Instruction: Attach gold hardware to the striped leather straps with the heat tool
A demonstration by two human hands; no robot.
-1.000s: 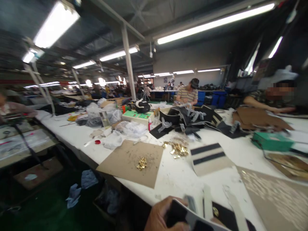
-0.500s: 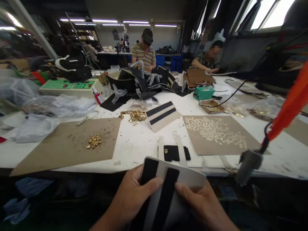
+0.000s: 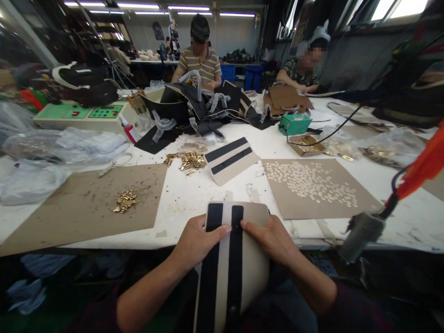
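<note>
A beige panel with two black stripes [image 3: 251, 263] is held in front of me, its upper end over the table's front edge. My left hand [image 3: 204, 238] grips its left side, thumb lying across the face between the stripes. On the other side my right hand [image 3: 268, 233] has closed round the right edge, with the thumb tip at the inner stripe. A small round dot shows in that stripe by the thumbs, and a dark stud [image 3: 233, 310] lower down. Both hands' other fingers are hidden behind the panel. A similar striped panel [image 3: 229, 162] lies farther back on the table.
Gold metal pieces [image 3: 125, 201] lie on the left brown board [image 3: 93, 185]; small pale discs [image 3: 308, 180] cover the right one [image 3: 298, 212]. More gold hardware [image 3: 190, 163] sits near black bag parts [image 3: 169, 104]. A grey tool with an orange cover [image 3: 364, 233] hangs right. Two people work opposite.
Both hands have raised the striped panel and turned it more upright, thumbs closer together. It now hides the black piece at the table edge. My view has shifted slightly.
</note>
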